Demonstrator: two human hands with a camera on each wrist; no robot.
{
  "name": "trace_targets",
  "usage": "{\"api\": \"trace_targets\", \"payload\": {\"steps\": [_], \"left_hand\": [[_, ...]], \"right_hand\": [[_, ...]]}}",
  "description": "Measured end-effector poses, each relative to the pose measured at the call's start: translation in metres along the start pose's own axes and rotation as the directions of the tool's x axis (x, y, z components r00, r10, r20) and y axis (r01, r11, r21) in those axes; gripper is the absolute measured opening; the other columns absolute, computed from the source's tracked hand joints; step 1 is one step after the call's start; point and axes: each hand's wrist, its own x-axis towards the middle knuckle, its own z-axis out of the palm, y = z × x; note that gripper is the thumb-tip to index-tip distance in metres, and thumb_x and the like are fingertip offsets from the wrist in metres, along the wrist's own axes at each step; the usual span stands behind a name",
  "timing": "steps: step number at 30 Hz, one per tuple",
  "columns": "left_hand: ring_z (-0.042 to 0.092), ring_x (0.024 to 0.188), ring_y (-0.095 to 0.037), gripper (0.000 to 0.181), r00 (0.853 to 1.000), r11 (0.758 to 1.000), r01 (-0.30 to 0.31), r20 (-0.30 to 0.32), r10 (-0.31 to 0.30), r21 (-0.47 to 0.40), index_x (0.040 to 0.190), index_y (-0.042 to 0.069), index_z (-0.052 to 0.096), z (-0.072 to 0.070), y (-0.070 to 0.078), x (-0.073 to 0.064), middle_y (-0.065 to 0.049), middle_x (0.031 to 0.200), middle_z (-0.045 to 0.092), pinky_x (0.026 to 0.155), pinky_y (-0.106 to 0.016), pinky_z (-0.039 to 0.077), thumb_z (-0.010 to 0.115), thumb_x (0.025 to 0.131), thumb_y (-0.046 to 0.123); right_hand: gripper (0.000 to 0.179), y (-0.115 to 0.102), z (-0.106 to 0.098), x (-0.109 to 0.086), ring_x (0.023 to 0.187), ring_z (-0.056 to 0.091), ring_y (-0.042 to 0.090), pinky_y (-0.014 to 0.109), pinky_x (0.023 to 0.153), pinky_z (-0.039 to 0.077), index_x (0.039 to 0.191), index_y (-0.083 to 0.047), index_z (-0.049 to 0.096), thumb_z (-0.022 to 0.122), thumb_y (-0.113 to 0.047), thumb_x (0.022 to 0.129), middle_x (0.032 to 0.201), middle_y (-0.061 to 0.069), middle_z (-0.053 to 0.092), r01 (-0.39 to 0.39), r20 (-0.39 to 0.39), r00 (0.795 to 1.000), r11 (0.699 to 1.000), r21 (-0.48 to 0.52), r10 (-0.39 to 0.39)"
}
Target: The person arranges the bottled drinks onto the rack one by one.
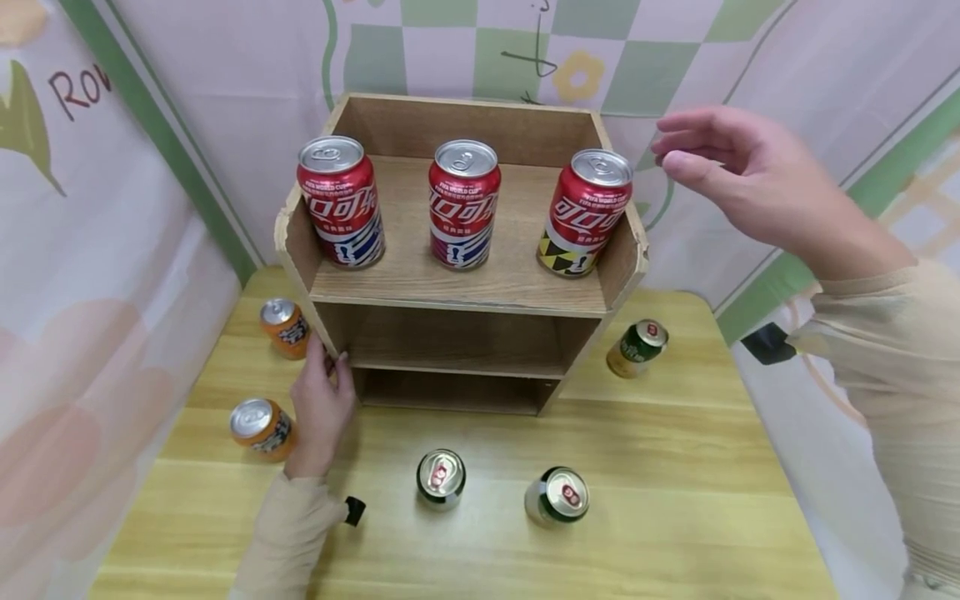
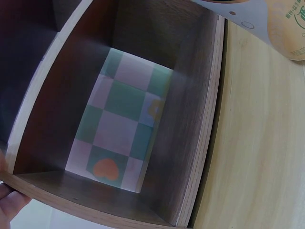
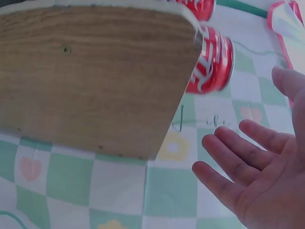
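Observation:
A small wooden shelf (image 1: 457,304) stands on the table, its top tier bearing three red Coca-Cola cans: a left can (image 1: 342,204), a middle can (image 1: 464,204) and a right can (image 1: 586,212). At the shelf's lower left side, my left hand (image 1: 322,404) grips the edge of the side panel, thumb towards the front. Raised beside the top right corner is my right hand (image 1: 738,171), with nothing in it and apart from the right can. In the right wrist view its fingers are spread and relaxed, near the wooden side panel (image 3: 95,76).
Two orange cans, a rear one (image 1: 287,329) and a nearer one (image 1: 262,429), stand left of the shelf. Two dark-green-topped cans are in front, one left (image 1: 441,479) and one right (image 1: 557,497). A green and gold can (image 1: 636,348) stands to the right. Patterned curtains hang behind.

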Motion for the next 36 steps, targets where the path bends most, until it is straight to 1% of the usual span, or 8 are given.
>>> {"api": "trace_targets", "payload": {"steps": [6,9,13,18,26,29,33,36], "left_hand": [[0.07,0.104,-0.045,0.038,1.0,1.0,-0.009,-0.004,0.009,-0.006,0.133,-0.005,0.052,0.001,0.001,0.0,-0.031,0.121,0.066,0.086,-0.051,0.062,0.06,0.096,-0.005],[0.07,0.103,-0.045,0.038,1.0,1.0,-0.013,-0.008,0.013,-0.005,0.132,-0.005,0.052,0.0,0.0,0.001,-0.031,0.12,0.066,0.085,-0.051,0.062,0.06,0.096,-0.005],[0.07,0.1,-0.046,0.037,1.0,1.0,-0.028,-0.013,0.028,0.009,0.131,-0.005,0.052,0.0,-0.001,0.002,-0.032,0.117,0.067,0.083,-0.052,0.063,0.06,0.095,-0.005],[0.07,0.098,-0.048,0.039,0.999,0.999,-0.047,-0.02,0.047,0.015,0.132,-0.006,0.051,0.0,-0.002,0.002,-0.034,0.115,0.067,0.081,-0.054,0.063,0.061,0.094,-0.008],[0.07,0.1,-0.048,0.039,0.999,0.999,-0.033,-0.015,0.033,0.009,0.132,-0.006,0.051,0.0,-0.001,0.001,-0.034,0.118,0.066,0.083,-0.054,0.062,0.061,0.094,-0.007],[0.07,0.102,-0.047,0.039,0.999,0.999,-0.037,-0.012,0.037,0.009,0.132,-0.007,0.051,0.001,-0.002,0.001,-0.033,0.119,0.066,0.083,-0.052,0.062,0.06,0.094,-0.007],[0.069,0.102,-0.048,0.039,0.999,0.999,-0.043,-0.011,0.043,0.009,0.132,-0.007,0.051,0.002,-0.003,0.001,-0.034,0.119,0.065,0.083,-0.052,0.062,0.06,0.094,-0.008],[0.069,0.101,-0.048,0.039,0.999,0.999,-0.035,-0.011,0.035,0.006,0.132,-0.007,0.051,0.001,-0.003,0.001,-0.034,0.118,0.066,0.083,-0.053,0.062,0.06,0.094,-0.008]], "right_hand": [[0.036,0.017,-0.014,-0.011,0.111,0.062,0.007,0.007,0.09,0.048,0.139,-0.012,0.059,0.06,-0.011,0.103,0.122,-0.005,0.068,0.043,-0.092,0.995,0.991,0.129,-0.031],[0.034,0.03,-0.017,-0.014,0.11,0.063,0.012,0.009,0.091,0.051,0.135,-0.006,0.06,0.06,-0.005,0.101,0.119,0.001,0.069,0.089,-0.142,0.989,0.955,0.282,-0.05],[0.032,0.052,-0.015,-0.019,0.108,0.066,0.016,0.012,0.09,0.054,0.13,0.0,0.061,0.062,0.001,0.098,0.116,0.007,0.07,0.124,-0.195,0.98,0.874,0.469,-0.035],[0.031,0.085,-0.005,-0.027,0.107,0.067,0.015,0.014,0.089,0.056,0.13,-0.001,0.062,0.062,0.001,0.099,0.116,0.007,0.07,0.115,-0.231,0.973,0.848,0.518,0.01],[0.034,0.136,0.025,-0.042,0.11,0.065,0.012,0.012,0.093,0.053,0.131,-0.003,0.062,0.062,0.003,0.098,0.12,0.004,0.069,0.115,-0.275,0.961,0.844,0.524,0.04],[0.034,0.153,0.033,-0.049,0.111,0.064,0.01,0.01,0.093,0.052,0.132,-0.004,0.061,0.063,0.001,0.098,0.12,0.001,0.069,0.09,-0.288,0.955,0.864,0.496,0.066],[0.036,0.174,0.04,-0.057,0.114,0.061,0.007,0.007,0.093,0.049,0.134,-0.009,0.06,0.064,-0.005,0.099,0.121,-0.006,0.067,0.013,-0.277,0.953,0.9,0.437,0.121],[0.037,0.188,0.046,-0.058,0.114,0.06,0.006,0.006,0.094,0.048,0.135,-0.011,0.059,0.065,-0.007,0.099,0.121,-0.009,0.066,-0.033,-0.271,0.95,0.912,0.409,0.156]]}}
